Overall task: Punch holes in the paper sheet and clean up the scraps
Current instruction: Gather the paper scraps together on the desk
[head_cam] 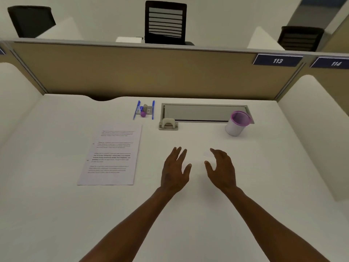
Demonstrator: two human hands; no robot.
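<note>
A printed paper sheet (111, 156) lies flat on the white desk (56, 214), left of centre. Beyond its far right corner stands a small beige hole punch (168, 124). A white cup with a purple rim (237, 123) stands at the far right. My left hand (175, 171) and my right hand (221, 168) hover side by side over the desk's middle, fingers spread, holding nothing. A few faint pale scraps (206, 153) lie on the desk between the hands, hard to make out.
Two blue pens (136, 110) and small stationery with a purple ball (143, 114) lie at the back. A grey cable tray (204, 112) is set into the desk's far edge. Tan partition walls enclose the desk on three sides.
</note>
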